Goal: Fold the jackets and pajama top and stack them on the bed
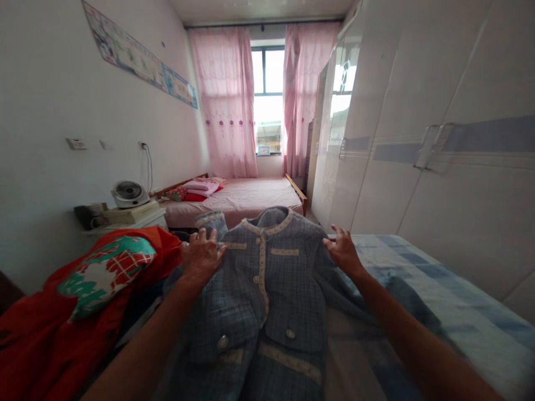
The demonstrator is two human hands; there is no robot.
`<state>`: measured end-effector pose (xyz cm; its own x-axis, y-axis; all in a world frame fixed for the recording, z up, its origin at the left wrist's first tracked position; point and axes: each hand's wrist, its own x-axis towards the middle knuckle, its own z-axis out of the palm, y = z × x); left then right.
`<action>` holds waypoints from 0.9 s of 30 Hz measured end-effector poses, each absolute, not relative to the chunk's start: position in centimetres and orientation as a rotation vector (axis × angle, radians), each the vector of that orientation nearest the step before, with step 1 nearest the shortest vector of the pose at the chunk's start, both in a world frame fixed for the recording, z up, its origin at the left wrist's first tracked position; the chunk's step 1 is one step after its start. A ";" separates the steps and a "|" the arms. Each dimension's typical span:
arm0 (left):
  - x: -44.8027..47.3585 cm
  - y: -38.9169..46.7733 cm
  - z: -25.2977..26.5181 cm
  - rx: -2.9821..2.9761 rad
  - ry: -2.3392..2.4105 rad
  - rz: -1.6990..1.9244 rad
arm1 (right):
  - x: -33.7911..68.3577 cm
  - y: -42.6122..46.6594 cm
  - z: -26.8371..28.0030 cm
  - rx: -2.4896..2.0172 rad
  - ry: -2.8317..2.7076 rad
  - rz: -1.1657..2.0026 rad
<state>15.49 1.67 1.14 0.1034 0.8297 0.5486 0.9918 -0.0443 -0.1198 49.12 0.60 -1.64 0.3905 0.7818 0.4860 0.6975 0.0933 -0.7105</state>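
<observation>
A blue-grey tweed jacket (292, 278) with cream trim and round buttons lies front side up before me. Its collar points away from me. On the left, one sleeve is bent so that its trimmed cuff (210, 218) shows beyond the shoulder. My left hand (201, 255) rests on that sleeve near the shoulder, fingers apart and thumb stretched toward the chest. At the opposite shoulder, my right hand (343, 250) pinches the jacket's edge, with one finger raised. The other sleeve runs out to the right beneath my right forearm.
A red garment (37, 328) and a green-and-red patterned cloth (111, 270) are heaped at left. A checked blue-and-white bedsheet (422, 284) spreads at right, beside a white wardrobe (472, 211). Beyond are a pink-covered bed (259, 195) and a small fan (129, 192).
</observation>
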 end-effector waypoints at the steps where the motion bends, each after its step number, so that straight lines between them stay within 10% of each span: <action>1: 14.7 1.2 0.2 -1.955 -1.763 -0.452 | 48.3 -0.8 -2.9 -1.625 -1.378 0.121; 12: 6.9 -12.6 -11.0 -2.566 -2.227 -0.669 | 43.4 -17.7 -11.7 -1.757 -1.479 1.341; 27: 9.2 -9.9 -6.0 -2.555 -2.544 -1.694 | 41.0 -15.1 -5.1 -1.295 -1.276 1.005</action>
